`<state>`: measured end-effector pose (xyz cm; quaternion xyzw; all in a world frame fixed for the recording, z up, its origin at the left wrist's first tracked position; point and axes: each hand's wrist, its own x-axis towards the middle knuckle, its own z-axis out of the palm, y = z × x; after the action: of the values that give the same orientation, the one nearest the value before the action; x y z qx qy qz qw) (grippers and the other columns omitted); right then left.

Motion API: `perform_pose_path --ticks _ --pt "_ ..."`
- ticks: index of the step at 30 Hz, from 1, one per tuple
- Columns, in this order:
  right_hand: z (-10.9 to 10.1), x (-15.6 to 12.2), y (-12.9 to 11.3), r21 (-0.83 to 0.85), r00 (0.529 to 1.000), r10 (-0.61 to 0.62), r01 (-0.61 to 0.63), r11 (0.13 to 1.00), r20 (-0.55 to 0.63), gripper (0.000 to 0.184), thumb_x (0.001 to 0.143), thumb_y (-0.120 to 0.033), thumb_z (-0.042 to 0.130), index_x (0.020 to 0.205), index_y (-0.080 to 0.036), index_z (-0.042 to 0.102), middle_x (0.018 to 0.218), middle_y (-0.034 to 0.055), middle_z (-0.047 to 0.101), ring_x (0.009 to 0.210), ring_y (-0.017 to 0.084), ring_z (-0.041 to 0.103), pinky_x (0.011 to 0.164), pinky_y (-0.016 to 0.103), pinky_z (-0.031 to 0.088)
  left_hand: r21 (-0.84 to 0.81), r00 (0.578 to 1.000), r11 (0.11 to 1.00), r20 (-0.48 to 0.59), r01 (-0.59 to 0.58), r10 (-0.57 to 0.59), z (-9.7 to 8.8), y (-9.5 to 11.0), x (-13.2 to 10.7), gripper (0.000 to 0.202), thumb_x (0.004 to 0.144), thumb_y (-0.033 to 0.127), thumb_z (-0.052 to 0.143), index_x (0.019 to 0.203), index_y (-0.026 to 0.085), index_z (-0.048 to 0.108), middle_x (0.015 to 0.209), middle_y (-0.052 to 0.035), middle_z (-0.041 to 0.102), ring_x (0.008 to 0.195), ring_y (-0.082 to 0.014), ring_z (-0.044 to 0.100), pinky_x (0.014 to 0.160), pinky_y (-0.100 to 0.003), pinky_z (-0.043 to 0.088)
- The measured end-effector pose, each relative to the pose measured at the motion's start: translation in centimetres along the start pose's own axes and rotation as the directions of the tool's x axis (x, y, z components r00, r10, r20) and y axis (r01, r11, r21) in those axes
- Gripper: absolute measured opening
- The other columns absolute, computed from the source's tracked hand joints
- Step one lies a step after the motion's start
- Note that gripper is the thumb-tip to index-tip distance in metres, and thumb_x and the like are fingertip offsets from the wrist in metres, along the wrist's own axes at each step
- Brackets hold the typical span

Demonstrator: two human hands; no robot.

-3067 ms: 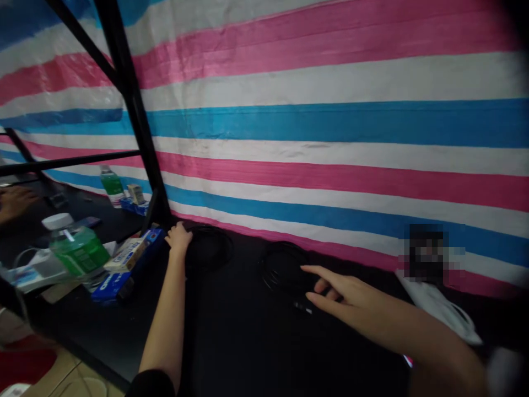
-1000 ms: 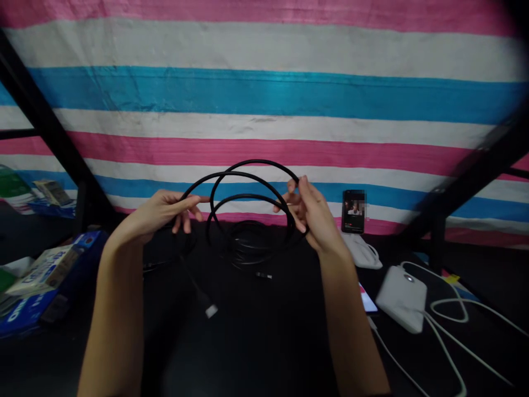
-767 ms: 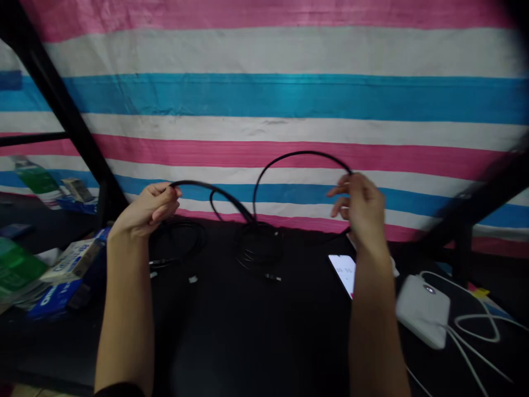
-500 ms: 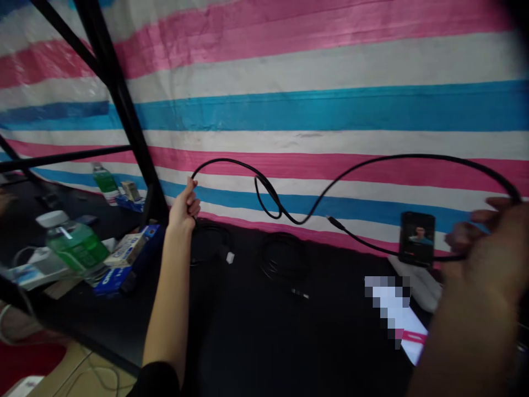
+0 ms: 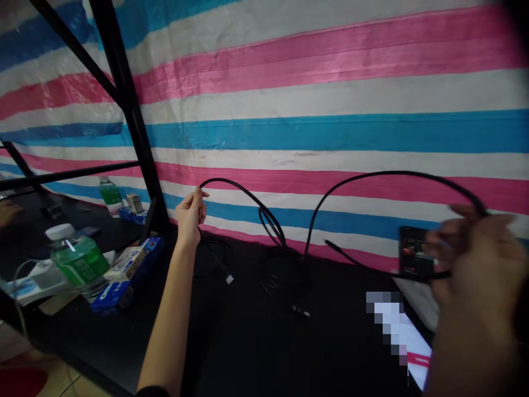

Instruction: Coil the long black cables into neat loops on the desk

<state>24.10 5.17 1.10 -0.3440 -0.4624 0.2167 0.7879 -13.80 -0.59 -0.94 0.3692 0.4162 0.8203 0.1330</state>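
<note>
Above the black table, a black cable is held in slack arcs between two hands, its middle hung low over a coil. Whether cable and coil are touching cannot be told, so a snag is the likeliest trouble: if the hands were drawn apart with strands crossed, the coil could be dragged along or a knot pulled tight. By the narrow side loop a twist is hinted at, and a kink could be caused there by hard tension. The free plug is borne by a stretch of cable passed in front of the upright phone; by a careless swing of the right hand that phone could be knocked over, or the flat phone brushed. The left hand is held up at the end of a nearly straight forearm, with the cable pinched between thumb and fingertips; by a sudden tug it could be pulled free. The right hand is held out near the right edge of view, fingers curled around the cable, though their exact contact is hidden by blur. A white-tipped plug is seen below the left hand; whether it is joined to the held cable cannot be made out.
</note>
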Motion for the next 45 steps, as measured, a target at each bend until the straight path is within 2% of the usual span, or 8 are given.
perform_pose_path --ticks 4,9,16,23,30,32,37,45 --pt "3.4 -3.4 -1.6 0.072 0.959 0.000 -0.022 0.997 0.284 0.042 0.073 -0.059 0.062 0.089 -0.021 0.068 0.067 0.0000 0.053 0.046 0.009 0.053 0.033 0.018 0.035 0.015 0.981 1.000 0.196 0.015 -0.017 1.4 1.7 -1.5 0.035 0.070 0.049 0.069 0.069 0.014 0.061 0.045 0.0033 0.047 0.031 -0.0035 0.032 0.031 -0.018 0.017" --pt "3.8 -4.4 -1.7 0.115 0.887 0.025 -0.088 0.989 0.460 0.030 0.084 -0.049 0.055 0.097 -0.025 0.067 0.072 0.0001 0.056 0.050 0.010 0.058 0.036 0.018 0.040 0.024 0.895 0.999 0.442 0.047 -0.053 2.1 3.0 -2.7 0.028 0.080 0.042 0.059 0.071 0.016 0.056 0.061 -0.0021 0.060 0.036 -0.0047 0.042 0.034 -0.018 0.024" --pt "3.7 -4.7 -1.7 0.157 0.907 -0.084 0.020 0.987 0.413 0.030 0.089 -0.045 0.051 0.100 -0.023 0.067 0.071 -0.0009 0.054 0.045 0.007 0.053 0.036 0.018 0.038 0.221 0.630 0.974 0.751 0.043 -0.198 2.9 4.3 -4.6 0.030 0.087 0.039 0.049 0.073 0.016 0.062 0.085 -0.0091 0.066 0.072 -0.0136 0.058 0.055 -0.021 0.040" --pt "3.5 -5.1 -1.8 0.081 0.829 -0.130 0.102 0.991 0.544 0.027 0.090 -0.041 0.050 0.105 -0.026 0.067 0.071 -0.0017 0.056 0.049 0.007 0.056 0.040 0.018 0.041 0.171 0.709 0.972 0.705 -0.163 -0.005 5.4 3.5 -6.1 0.025 0.083 0.035 0.056 0.064 0.018 0.054 0.107 -0.0069 0.058 0.104 -0.0189 0.052 0.089 -0.028 0.036" --pt "2.8 -4.9 -2.3 0.072 0.860 -0.126 0.104 0.992 0.494 0.026 0.087 -0.042 0.055 0.081 -0.020 0.069 0.060 -0.0030 0.052 0.042 0.007 0.050 0.037 0.019 0.038 0.130 0.745 0.969 0.662 -0.211 0.074 5.0 4.3 -6.3 0.036 0.082 0.040 0.056 0.055 0.018 0.047 0.088 -0.0051 0.056 0.084 -0.0171 0.052 0.077 -0.028 0.038" --pt "3.1 -5.1 -2.5 0.085 0.877 -0.124 0.095 0.992 0.465 0.027 0.086 -0.042 0.056 0.076 -0.019 0.067 0.058 -0.0034 0.050 0.040 0.006 0.049 0.036 0.019 0.037 0.155 0.664 0.971 0.748 -0.182 0.006 4.8 5.0 -6.6 0.042 0.081 0.042 0.056 0.049 0.017 0.043 0.078 -0.0041 0.054 0.071 -0.0150 0.049 0.067 -0.028 0.037" --pt "4.1 -5.4 -2.8 0.160 0.945 -0.079 0.029 0.987 0.317 0.031 0.085 -0.046 0.055 0.071 -0.018 0.060 0.071 -0.0015 0.056 0.038 0.003 0.045 0.033 0.017 0.031 0.336 0.310 0.935 0.906 -0.115 -0.287 4.8 5.7 -7.4 0.047 0.076 0.046 0.062 0.046 0.016 0.043 0.065 -0.0017 0.051 0.058 -0.0111 0.043 0.056 -0.025 0.033" --pt "3.4 -4.3 -3.0 0.188 0.997 -0.073 0.074 0.979 -0.012 0.029 0.089 -0.047 0.043 0.088 -0.022 0.058 0.072 -0.0035 0.036 0.038 0.003 0.025 0.032 0.020 0.019 0.625 -0.249 0.780 0.761 0.035 -0.599 4.6 5.6 -7.8 0.043 0.082 0.051 0.052 0.056 0.016 0.053 0.041 0.0029 0.045 0.035 -0.0060 0.039 0.039 -0.019 0.028"
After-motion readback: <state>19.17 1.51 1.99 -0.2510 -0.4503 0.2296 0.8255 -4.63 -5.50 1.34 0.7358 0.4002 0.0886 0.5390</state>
